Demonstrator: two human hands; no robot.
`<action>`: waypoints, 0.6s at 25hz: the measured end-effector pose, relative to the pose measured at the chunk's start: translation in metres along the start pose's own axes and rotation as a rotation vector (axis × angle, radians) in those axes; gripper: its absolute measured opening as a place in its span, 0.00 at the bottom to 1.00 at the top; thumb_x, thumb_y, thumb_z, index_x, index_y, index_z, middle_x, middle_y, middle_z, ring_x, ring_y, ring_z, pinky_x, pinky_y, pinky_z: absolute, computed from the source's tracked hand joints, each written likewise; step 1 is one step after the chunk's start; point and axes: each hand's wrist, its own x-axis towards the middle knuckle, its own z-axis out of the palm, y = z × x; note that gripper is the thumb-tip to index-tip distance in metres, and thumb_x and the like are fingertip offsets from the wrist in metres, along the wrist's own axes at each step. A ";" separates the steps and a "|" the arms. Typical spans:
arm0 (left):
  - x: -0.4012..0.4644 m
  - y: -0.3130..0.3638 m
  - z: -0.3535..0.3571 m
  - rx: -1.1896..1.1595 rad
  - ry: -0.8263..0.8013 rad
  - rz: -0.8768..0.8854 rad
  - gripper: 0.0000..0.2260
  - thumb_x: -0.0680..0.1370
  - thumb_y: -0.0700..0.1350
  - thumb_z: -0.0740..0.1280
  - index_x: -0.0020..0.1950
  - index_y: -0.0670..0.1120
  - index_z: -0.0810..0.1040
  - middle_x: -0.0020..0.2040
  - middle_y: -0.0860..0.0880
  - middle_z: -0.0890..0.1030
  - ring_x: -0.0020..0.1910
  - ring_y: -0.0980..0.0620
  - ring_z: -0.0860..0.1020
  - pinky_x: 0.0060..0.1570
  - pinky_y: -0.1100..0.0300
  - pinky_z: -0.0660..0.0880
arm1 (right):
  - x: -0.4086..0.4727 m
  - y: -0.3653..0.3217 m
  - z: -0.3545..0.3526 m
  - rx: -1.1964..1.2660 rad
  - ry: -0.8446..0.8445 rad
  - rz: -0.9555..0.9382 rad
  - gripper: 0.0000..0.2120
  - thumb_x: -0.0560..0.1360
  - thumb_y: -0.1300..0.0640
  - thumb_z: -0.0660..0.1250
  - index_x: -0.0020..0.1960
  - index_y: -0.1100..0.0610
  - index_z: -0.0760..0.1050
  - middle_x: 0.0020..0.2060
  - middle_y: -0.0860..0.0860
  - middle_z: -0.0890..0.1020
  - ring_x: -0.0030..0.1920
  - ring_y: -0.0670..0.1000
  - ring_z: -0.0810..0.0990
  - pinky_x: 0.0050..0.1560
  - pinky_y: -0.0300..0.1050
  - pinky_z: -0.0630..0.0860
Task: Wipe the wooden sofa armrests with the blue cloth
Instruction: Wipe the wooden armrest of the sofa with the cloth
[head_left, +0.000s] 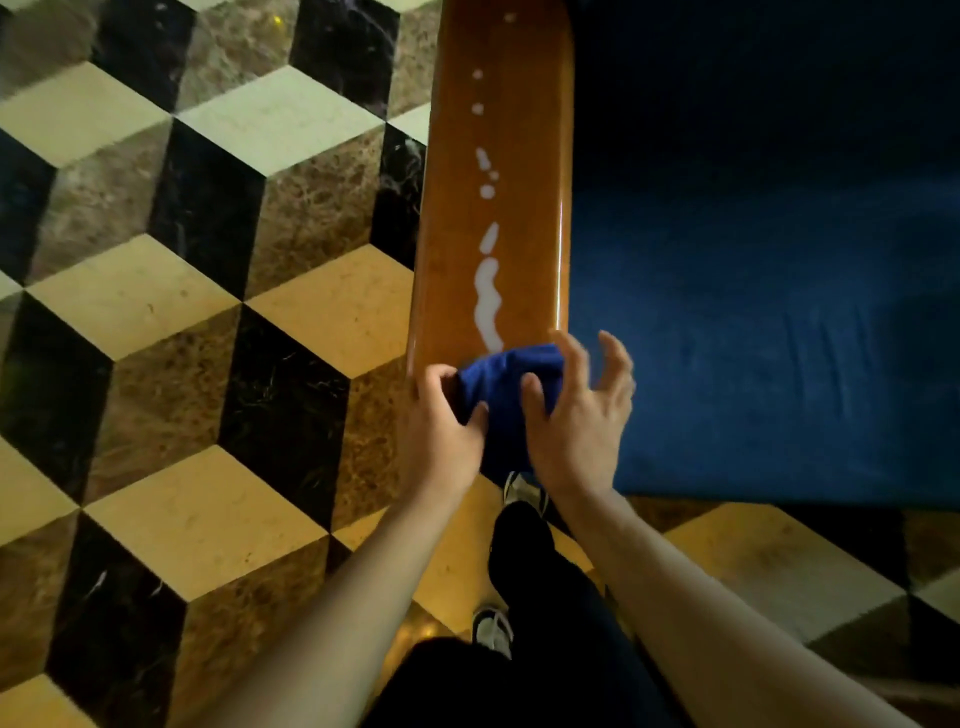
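The wooden sofa armrest (524, 171) runs from the near middle up to the top of the view, glossy orange-brown, with a trail of white liquid drops and a wavy streak (488, 299) along it. The blue cloth (501, 395) is bunched over the armrest's near end. My left hand (441, 415) grips the cloth's left side and the armrest edge. My right hand (571, 410) presses the cloth with thumb and palm, its fingers spread and lifted toward the seat.
A dark blue sofa seat cushion (769, 312) lies right of the armrest. The floor (182, 312) is marble tiled in a cube pattern. My legs and white shoes (493, 631) stand just below the armrest end.
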 end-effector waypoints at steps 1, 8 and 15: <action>0.005 -0.005 0.003 0.165 0.063 0.012 0.20 0.74 0.48 0.73 0.63 0.47 0.71 0.63 0.43 0.76 0.61 0.42 0.74 0.57 0.44 0.76 | -0.002 -0.003 0.012 -0.090 -0.108 0.029 0.29 0.80 0.39 0.62 0.78 0.40 0.57 0.81 0.56 0.51 0.80 0.62 0.53 0.78 0.68 0.57; 0.055 -0.029 -0.001 -0.109 0.033 -0.502 0.29 0.78 0.67 0.53 0.71 0.51 0.70 0.69 0.45 0.74 0.57 0.47 0.77 0.51 0.53 0.75 | 0.033 -0.010 0.047 -0.203 -0.295 0.145 0.50 0.72 0.21 0.53 0.81 0.43 0.34 0.83 0.59 0.41 0.78 0.71 0.58 0.72 0.70 0.65; 0.099 -0.032 -0.014 -0.049 -0.163 -0.708 0.42 0.73 0.77 0.44 0.78 0.53 0.65 0.76 0.45 0.70 0.70 0.39 0.71 0.67 0.44 0.68 | 0.180 -0.013 0.047 0.369 -0.191 0.456 0.51 0.64 0.24 0.64 0.78 0.52 0.64 0.65 0.52 0.81 0.62 0.55 0.82 0.61 0.49 0.78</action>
